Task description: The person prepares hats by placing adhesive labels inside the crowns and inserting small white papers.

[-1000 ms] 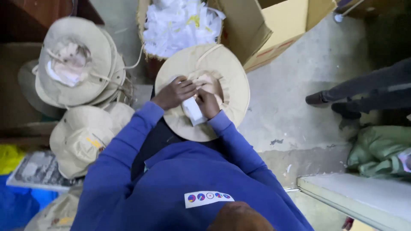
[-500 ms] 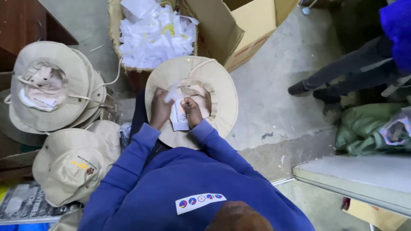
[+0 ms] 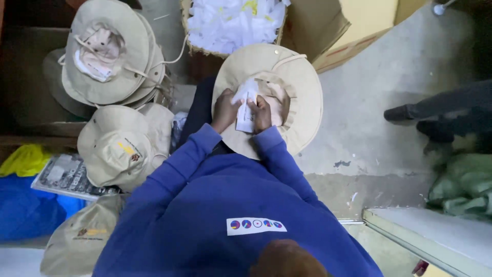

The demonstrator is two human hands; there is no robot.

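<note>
A beige wide-brimmed hat is held upside down on the person's lap, crown opening up, brim spread out past both hands. A white paper wad sits at the mouth of the crown, right between the hands.

Left hand: closed on the left edge of the paper wad, fingers curled over the inner rim of the hat. Right hand: pinched on the right edge of the same wad, thumb side up, knuckles resting inside the crown. Both hands are close together, nearly touching, with the paper squeezed between them. How far the paper reaches into the crown cannot be told; the lower part is hidden by the fingers.

A chin cord is seen looped across the far brim of the hat. Blue sleeves run from both wrists back toward the camera.

Surroundings:
- Woven basket filled with white crumpled paper, just beyond the hat, near the top edge.
- Cardboard box beside the basket, on the right.
- Stack of upturned beige hats at the upper left, well apart from the hands.
- More beige hats heaped on the person's left, just beside the left sleeve.
- Magazine under that heap, yellow cloth next to it.
- Another person's dark shoe and leg on the concrete floor, on the right.
</note>
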